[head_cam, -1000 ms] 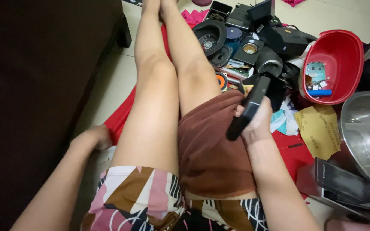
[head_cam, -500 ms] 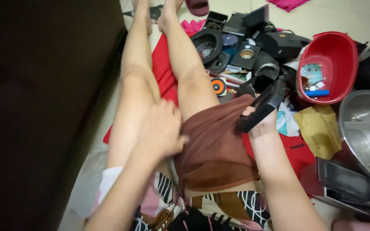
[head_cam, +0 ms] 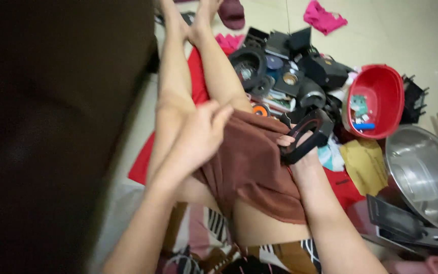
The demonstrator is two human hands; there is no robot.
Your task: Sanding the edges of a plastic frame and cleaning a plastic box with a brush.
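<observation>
- Head cam looks down at person seated on floor, legs stretched fwd, brown cloth [head_cam: 252, 167] draped over lap/right thigh.
- Left hand [head_cam: 198, 139] rests on cloth's left edge near the knee, fingers [head_cam: 219, 114] loosely bent, pinching/touching the fabric; not a full fist.
- Right hand [head_cam: 300, 152] closed around a black handle-shaped part [head_cam: 307, 134], which tilts up-right, lower end against cloth's right edge.
- Pile of black parts [head_cam: 285, 71] (round rings, boxy housings) on floor just beyond the knees, right of the legs.
- Red plastic tub [head_cam: 389, 89] right of pile, small bits inside, incl. a blue one.
- Steel bowl [head_cam: 427, 177] at right edge, near right forearm; flat dark device [head_cam: 394, 218] just below it.
- Yellow-brown paper/envelope [head_cam: 363, 165] betw tub and bowl.
- Red cloth [head_cam: 196, 76] under legs; pink cloth [head_cam: 323, 18] far off on tile floor.
- Dark furniture [head_cam: 51, 127] fills left side, blurry.
</observation>
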